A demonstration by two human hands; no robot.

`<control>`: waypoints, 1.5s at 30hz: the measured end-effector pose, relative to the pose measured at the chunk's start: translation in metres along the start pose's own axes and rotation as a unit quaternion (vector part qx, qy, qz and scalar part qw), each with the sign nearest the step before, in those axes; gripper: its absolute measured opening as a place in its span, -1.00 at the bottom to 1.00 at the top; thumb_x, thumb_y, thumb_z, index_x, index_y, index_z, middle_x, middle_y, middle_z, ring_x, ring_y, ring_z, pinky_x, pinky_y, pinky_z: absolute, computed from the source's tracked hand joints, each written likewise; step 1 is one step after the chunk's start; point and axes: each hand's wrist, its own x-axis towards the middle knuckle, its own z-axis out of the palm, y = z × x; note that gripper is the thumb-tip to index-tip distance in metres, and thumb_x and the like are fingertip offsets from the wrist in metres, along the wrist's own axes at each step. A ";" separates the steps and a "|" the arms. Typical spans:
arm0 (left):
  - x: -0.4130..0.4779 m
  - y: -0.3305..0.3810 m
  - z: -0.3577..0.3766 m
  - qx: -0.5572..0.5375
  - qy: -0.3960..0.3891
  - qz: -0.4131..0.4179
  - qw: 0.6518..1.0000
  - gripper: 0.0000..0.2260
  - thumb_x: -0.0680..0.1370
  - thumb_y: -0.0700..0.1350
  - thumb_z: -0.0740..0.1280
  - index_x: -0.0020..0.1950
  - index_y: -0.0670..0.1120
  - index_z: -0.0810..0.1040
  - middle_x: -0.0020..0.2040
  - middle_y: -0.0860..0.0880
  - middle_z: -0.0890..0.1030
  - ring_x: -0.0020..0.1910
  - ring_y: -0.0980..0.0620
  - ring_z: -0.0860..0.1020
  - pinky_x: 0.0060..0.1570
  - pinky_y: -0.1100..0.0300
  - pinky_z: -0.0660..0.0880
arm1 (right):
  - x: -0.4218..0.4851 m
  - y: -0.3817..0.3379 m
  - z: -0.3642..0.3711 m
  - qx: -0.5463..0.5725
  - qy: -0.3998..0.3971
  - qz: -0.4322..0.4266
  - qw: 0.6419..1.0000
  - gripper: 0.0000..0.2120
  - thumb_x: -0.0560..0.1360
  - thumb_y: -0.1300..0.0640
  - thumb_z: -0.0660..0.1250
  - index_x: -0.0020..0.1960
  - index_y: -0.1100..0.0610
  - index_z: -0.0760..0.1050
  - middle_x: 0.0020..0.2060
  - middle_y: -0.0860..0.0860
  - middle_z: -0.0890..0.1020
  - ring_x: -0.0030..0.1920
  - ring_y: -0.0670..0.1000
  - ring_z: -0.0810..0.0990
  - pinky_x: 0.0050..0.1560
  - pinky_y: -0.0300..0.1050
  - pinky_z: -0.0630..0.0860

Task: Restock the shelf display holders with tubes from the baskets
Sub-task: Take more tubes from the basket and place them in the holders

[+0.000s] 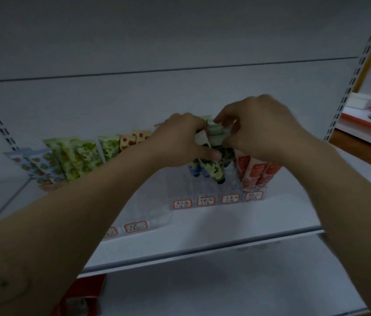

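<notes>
Over the right-hand clear acrylic display holder, mid-shelf: bunch of green leaf-print tubes. Long axis is near vertical with a slight tilt. Dark caps point down into the holder and the flat crimped ends are up between the hands. Lowest cap sits around the third slot from the left; can't tell if it's bottomed out.

Left hand: fingers curled round the bunch from the left, thumb across the front of the tubes. Right hand: back of hand to camera, fingertips bent down, pinching the pale crimped ends from the upper right. Both forearms reach up and forward, converging on the bunch.

Same holder: blue-print tubes just left of the bunch, red-orange tubes in the rightmost slot, caps down. Red-bordered price labels run along its front, text too blurred to read. Second clear holder sits to the left, with rows of blue, green and orange fruit-print tubes behind it. White metal shelf carries both holders.
</notes>
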 end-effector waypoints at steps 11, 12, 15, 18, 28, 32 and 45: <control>0.009 0.036 -0.012 -0.185 0.169 -0.024 0.968 -0.74 0.35 0.10 0.51 -0.12 0.01 0.55 -0.23 0.10 0.57 -0.30 0.21 0.52 -0.34 0.36 0.44 | -0.006 0.007 -0.002 0.244 0.036 0.007 0.969 -0.56 0.32 0.05 0.54 0.13 -0.01 0.46 -0.21 -0.13 0.58 -0.23 -0.16 0.54 -0.30 -0.34 0.45; 0.008 0.035 -0.011 -0.189 0.184 -0.026 0.964 -0.73 0.38 0.12 0.48 -0.06 0.01 0.53 -0.19 0.11 0.56 -0.26 0.21 0.52 -0.30 0.35 0.45 | -0.006 0.011 -0.003 0.251 0.044 0.009 0.967 -0.52 0.31 0.06 0.55 0.16 -0.04 0.45 -0.21 -0.13 0.59 -0.24 -0.18 0.55 -0.31 -0.38 0.45; 0.005 0.028 -0.003 -0.092 0.160 -0.006 0.983 -0.80 0.49 0.13 0.38 -0.03 0.03 0.52 -0.11 0.11 0.56 -0.16 0.17 0.52 -0.19 0.26 0.48 | -0.006 0.028 -0.007 0.307 0.122 0.054 0.942 -0.48 0.24 0.06 0.60 0.11 -0.05 0.45 -0.18 -0.05 0.64 -0.23 -0.06 0.63 -0.20 -0.12 0.58; 0.005 0.022 0.011 0.052 0.064 0.010 0.997 -0.72 0.52 0.10 0.35 0.14 -0.02 0.54 0.06 0.00 0.55 0.04 0.00 0.50 0.03 0.09 0.46 | -0.004 0.039 -0.008 0.370 0.200 0.106 0.901 -0.49 0.23 0.08 0.61 0.05 -0.06 0.41 -0.12 0.01 0.64 -0.16 0.05 0.64 -0.11 0.10 0.59; 0.010 0.011 0.023 0.169 0.119 0.067 0.976 -0.77 0.57 0.04 0.28 0.08 -0.06 0.60 0.18 0.04 0.45 0.15 -0.01 0.36 -0.01 0.14 0.21 | 0.002 0.029 -0.002 0.353 0.284 0.116 0.884 -0.71 0.38 0.14 0.51 -0.02 -0.04 0.46 -0.24 -0.10 0.57 -0.25 -0.09 0.63 -0.09 0.02 0.61; 0.013 0.009 0.026 0.057 0.100 0.049 0.992 -0.85 0.54 -0.05 0.35 -0.04 -0.14 0.59 0.15 0.01 0.50 0.03 -0.02 0.51 0.00 0.06 0.47 | 0.002 0.028 -0.011 0.286 0.270 0.093 0.915 -0.74 0.38 0.10 0.51 -0.05 -0.04 0.46 -0.30 -0.16 0.53 -0.30 -0.18 0.56 -0.20 -0.49 0.44; 0.014 0.001 0.025 0.003 0.105 0.072 0.992 -0.89 0.50 -0.12 0.40 -0.16 -0.13 0.54 0.05 -0.05 0.56 -0.01 -0.03 0.52 -0.03 0.07 0.47 | 0.012 0.018 0.003 0.155 0.191 0.049 0.968 -0.82 0.45 0.09 0.41 0.06 -0.01 0.61 -0.15 -0.01 0.65 -0.12 0.04 0.60 -0.12 -0.14 0.51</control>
